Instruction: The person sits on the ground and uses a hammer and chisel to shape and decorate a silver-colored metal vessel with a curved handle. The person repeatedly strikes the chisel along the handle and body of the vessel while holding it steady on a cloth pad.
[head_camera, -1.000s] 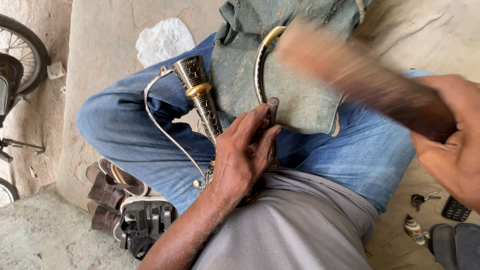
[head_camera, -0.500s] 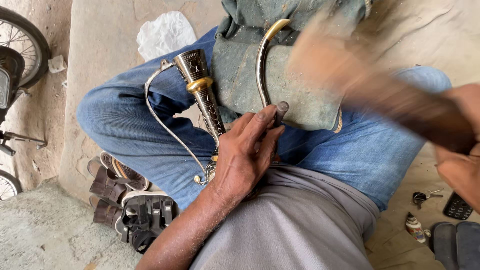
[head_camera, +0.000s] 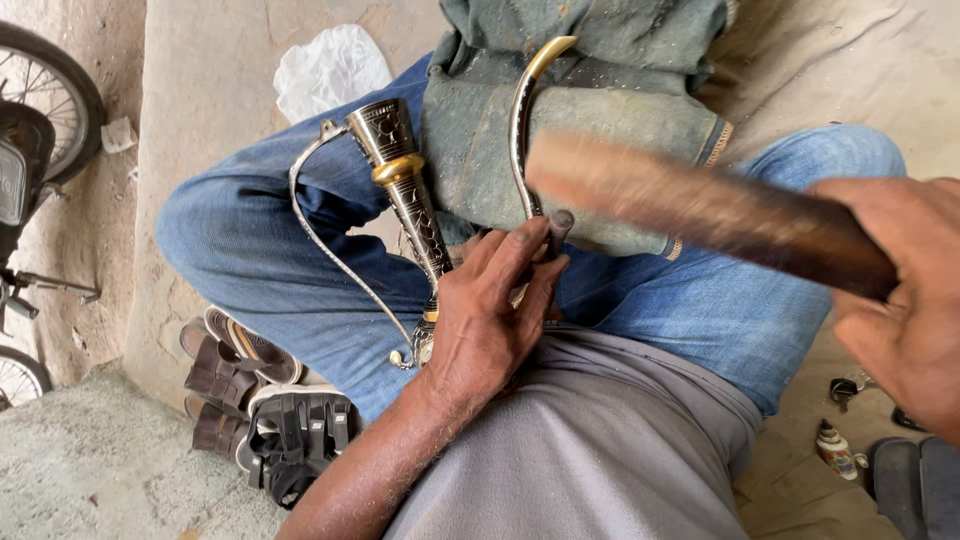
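Punch (head_camera: 556, 228) pinched upright by left hand (head_camera: 490, 320) on curved brass strip (head_camera: 520, 120); right hand (head_camera: 905, 300) grips wooden mallet (head_camera: 690, 205), mid-frame. Striking step; blow needs square aim.

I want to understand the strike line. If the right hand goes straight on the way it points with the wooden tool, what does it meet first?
Probably the small metal rod that the left hand steadies; the blurred wooden tool in the right hand ends just above it, though depth is unclear.
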